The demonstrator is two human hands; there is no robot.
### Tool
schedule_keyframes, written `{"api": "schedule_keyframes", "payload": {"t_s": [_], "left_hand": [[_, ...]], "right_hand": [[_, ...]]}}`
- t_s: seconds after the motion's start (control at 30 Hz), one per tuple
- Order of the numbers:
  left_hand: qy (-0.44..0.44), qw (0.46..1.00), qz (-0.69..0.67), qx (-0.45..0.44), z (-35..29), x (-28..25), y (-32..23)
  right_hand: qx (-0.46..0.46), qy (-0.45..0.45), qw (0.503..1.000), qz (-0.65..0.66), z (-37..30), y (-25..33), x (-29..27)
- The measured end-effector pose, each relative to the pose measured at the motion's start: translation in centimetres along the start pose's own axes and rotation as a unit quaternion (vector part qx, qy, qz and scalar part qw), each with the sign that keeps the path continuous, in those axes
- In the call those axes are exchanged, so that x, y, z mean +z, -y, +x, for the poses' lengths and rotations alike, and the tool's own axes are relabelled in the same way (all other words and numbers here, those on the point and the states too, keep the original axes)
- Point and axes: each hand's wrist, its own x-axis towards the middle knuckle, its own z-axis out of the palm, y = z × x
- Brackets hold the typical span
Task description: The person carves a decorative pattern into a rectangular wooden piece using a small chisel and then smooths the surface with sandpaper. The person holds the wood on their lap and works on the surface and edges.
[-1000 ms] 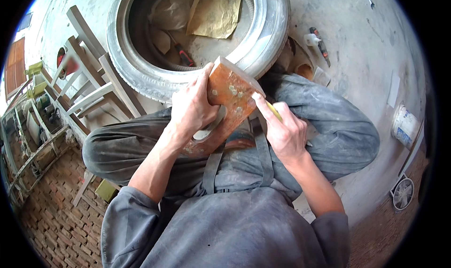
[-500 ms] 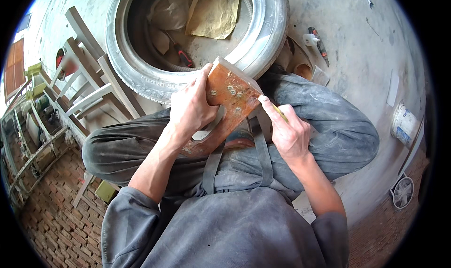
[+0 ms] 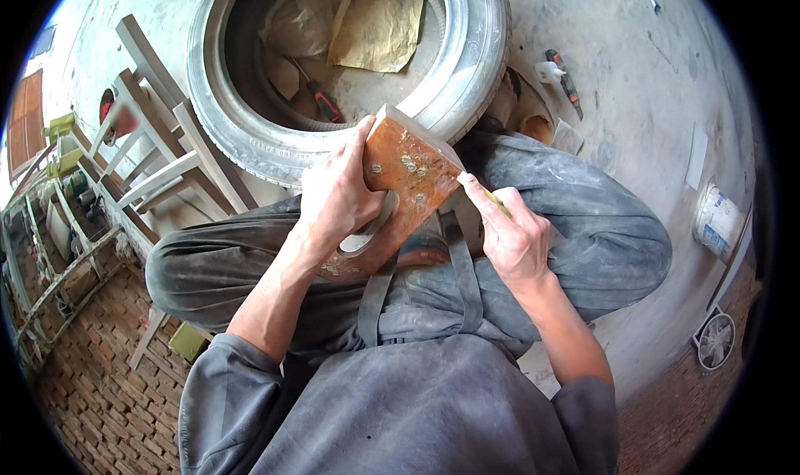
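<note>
My left hand is closed round a thick orange-brown wooden piece, its thumb lying along the upper left edge. The piece is tilted above my lap and has a long oval cut-out, small pale flower-like marks on its face and a pale, dusty side. At its right corner, my right hand pinches a thin yellow strip, with the extended forefinger touching the edge. Most of the strip is hidden by the fingers, so its exact kind does not show.
A dusty tyre lies ahead, with a yellowish sheet and a red-black screwdriver inside. Wooden frames stand at the left. To the right are a red-black tool, a white bucket and a small fan.
The wooden piece and both hands have shifted very slightly, a few pixels at most. Each hand keeps its hold.
</note>
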Motion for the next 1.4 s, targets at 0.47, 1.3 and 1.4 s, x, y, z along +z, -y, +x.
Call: {"api": "schedule_keyframes", "payload": {"t_s": [0.47,1.3,1.4], "left_hand": [[0.014,1.000,-0.004,-0.009,-0.1,-0.7,-0.6],[0.009,0.999,-0.019,-0.039,0.5,-1.2,-0.5],[-0.009,1.000,-0.023,-0.019,0.7,-0.3,-0.1]], "right_hand": [[0.193,0.009,0.976,0.099,6.8,2.4,1.9],[0.317,0.063,0.918,0.227,5.4,0.1,2.7],[0.324,0.026,0.909,0.260,2.9,0.1,3.1]]}}
